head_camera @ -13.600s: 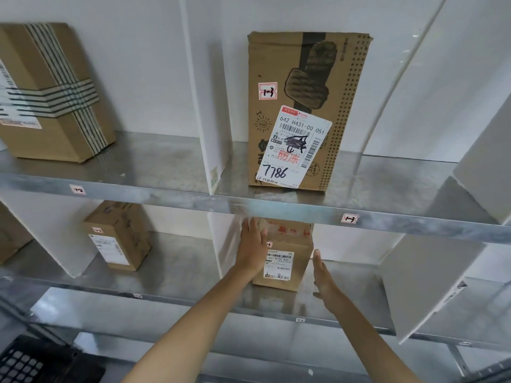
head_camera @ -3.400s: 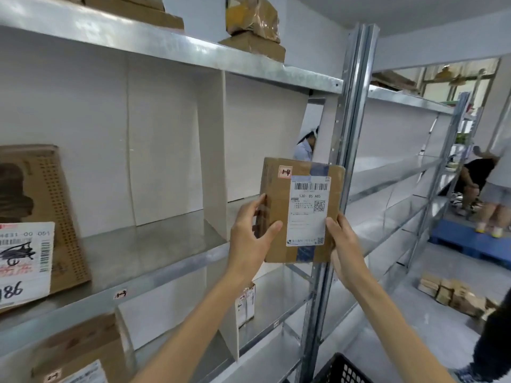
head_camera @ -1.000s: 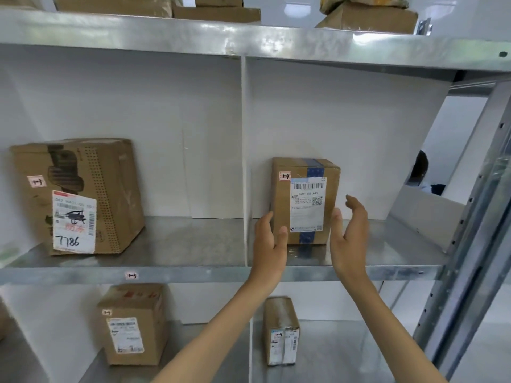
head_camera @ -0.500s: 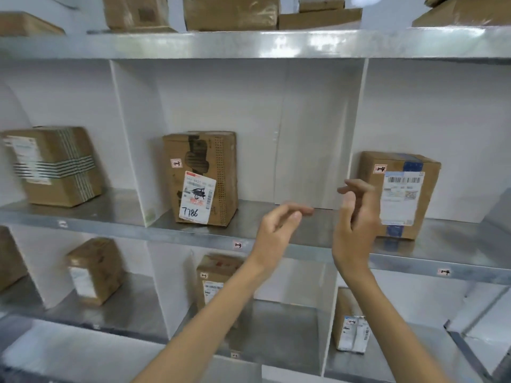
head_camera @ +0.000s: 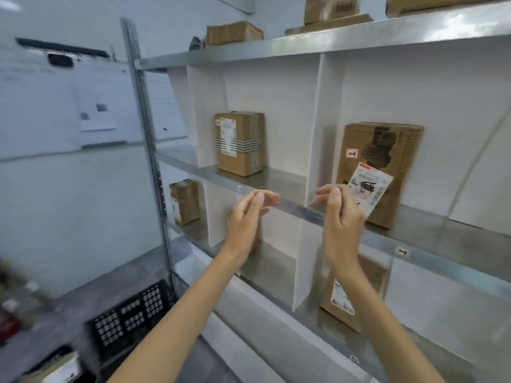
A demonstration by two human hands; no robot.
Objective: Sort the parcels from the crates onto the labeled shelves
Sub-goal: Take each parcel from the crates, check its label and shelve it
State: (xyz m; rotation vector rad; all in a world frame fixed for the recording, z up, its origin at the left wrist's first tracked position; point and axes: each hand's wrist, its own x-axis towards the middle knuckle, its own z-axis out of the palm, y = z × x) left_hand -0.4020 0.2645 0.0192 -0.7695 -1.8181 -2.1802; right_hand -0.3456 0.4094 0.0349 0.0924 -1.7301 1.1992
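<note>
Head view. Both bare arms reach up toward a metal rack that white dividers split into compartments.

The left hand is raised in front of the edge of the middle shelf. Its fingers are loosely bent and point to the right, and it has nothing in it. The right hand is near it, with a gap between the two. Its fingers curve softly to the left, and it is also empty. This hand covers the lower corner of the white label on the tall box. I cannot tell if either hand touches the shelf edge.

The parcels are already on the rack. On the middle shelf, the striped box stands upright in the left compartment. The tall box stands upright in the next compartment to the right, with one divider between them. On the lower shelf, the small box stands at the left end. Another parcel, the labeled box, is partly hidden behind the right forearm. More boxes lie on the top shelf.

Small tags are stuck on the shelf edges, and their writing is too small to read.

A black crate sits on the floor at the lower left, near the rack's metal post. The bottom left corner is blurred.
</note>
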